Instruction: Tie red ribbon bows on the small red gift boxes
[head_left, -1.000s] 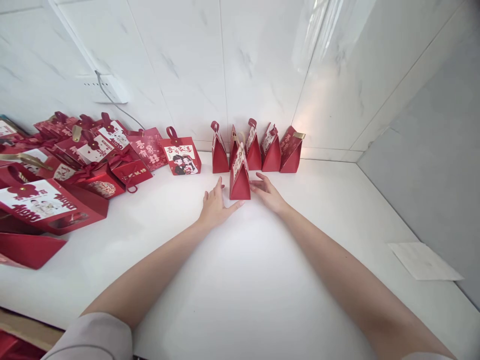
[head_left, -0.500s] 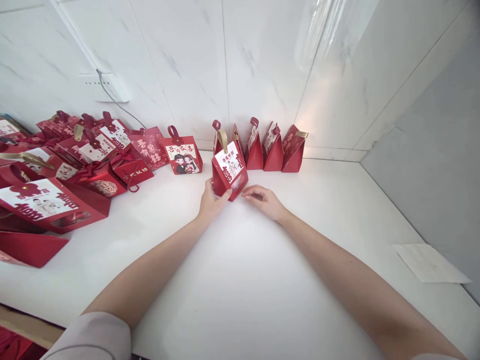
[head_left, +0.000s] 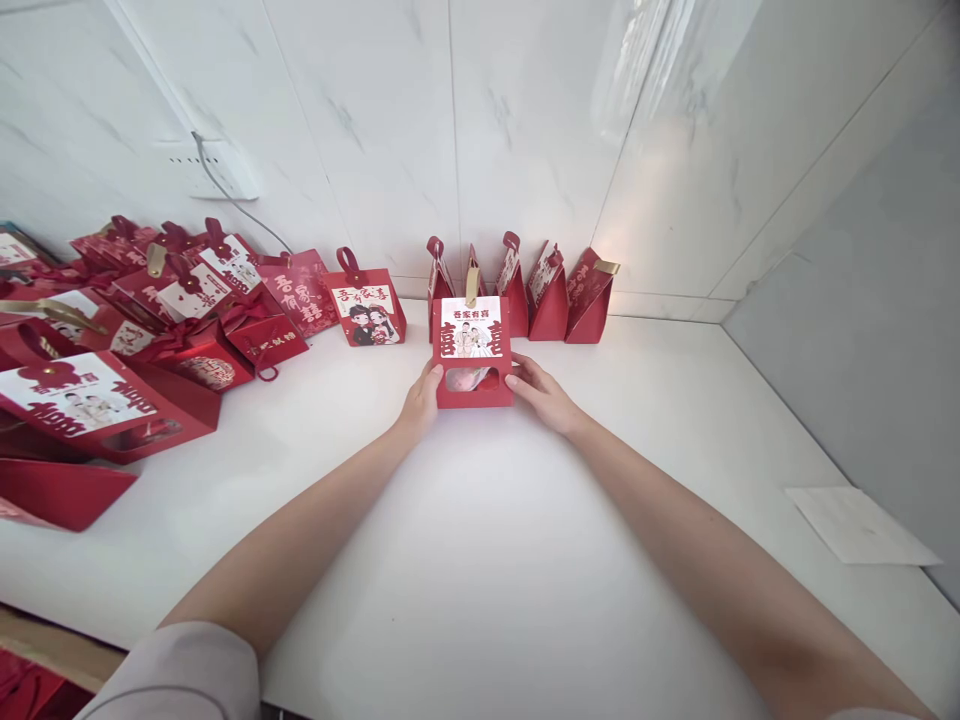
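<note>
Fingers of my left hand and right hand grasp the red box between them, one hand on each side. It stands upright toward the far side of the bench, seemingly resting on it, printed front squared to me, loop on top. Behind it, the row stands side-on by the wall, partly hidden by my box. I judge those set up, as is the lone box farther left; mine is upright but not yet let go. The heap at left lies jumbled, seemingly not yet sorted.
</note>
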